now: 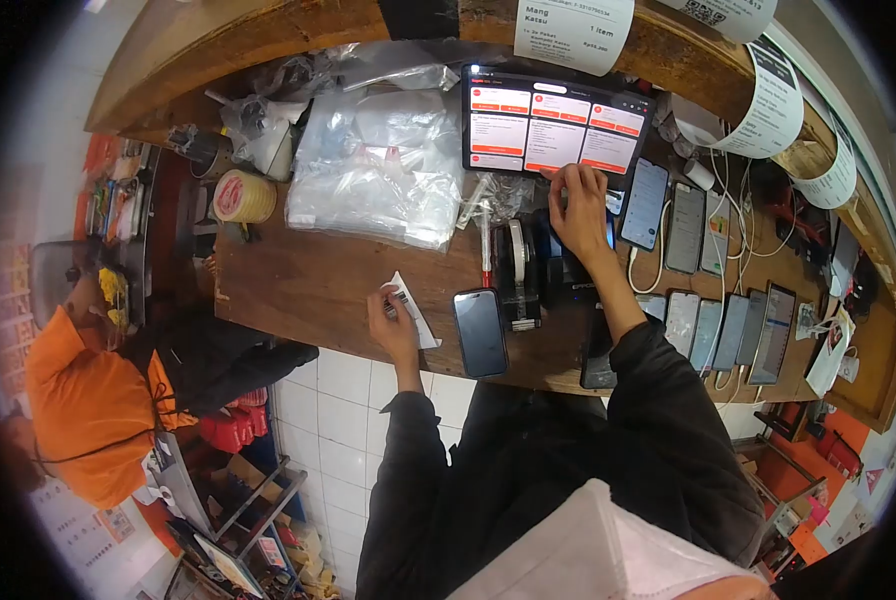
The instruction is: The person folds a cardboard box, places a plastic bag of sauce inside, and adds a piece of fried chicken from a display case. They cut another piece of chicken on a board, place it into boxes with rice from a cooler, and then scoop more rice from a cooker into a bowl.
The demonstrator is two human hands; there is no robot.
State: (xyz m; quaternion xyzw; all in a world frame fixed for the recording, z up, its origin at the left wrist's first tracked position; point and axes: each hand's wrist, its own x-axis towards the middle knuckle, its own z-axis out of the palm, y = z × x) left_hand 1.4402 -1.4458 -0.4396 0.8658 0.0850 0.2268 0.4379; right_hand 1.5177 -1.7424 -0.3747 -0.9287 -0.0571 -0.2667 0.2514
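My right hand [580,215] reaches to the lower edge of a tablet [553,118] whose lit screen shows white panels with red-orange bars; its fingers are curled, with nothing visible in them. Near the table's front, my left hand [394,325] has its fingers closed on a white paper slip [414,310] with dark print. A dark phone [480,332] lies right of the slip. Between the hands are a tape dispenser [519,270] and a red-and-white pen [486,250]. Part of a black device marked EPPOS [568,292] shows beneath my right forearm.
Clear plastic bags [378,170] and tape rolls [245,196] lie at the left. Several phones, including one lit phone [645,204], and white cables cover the right side. Printed receipts [573,32] hang from the wooden shelf edge. A person in orange [93,410] is at the far left.
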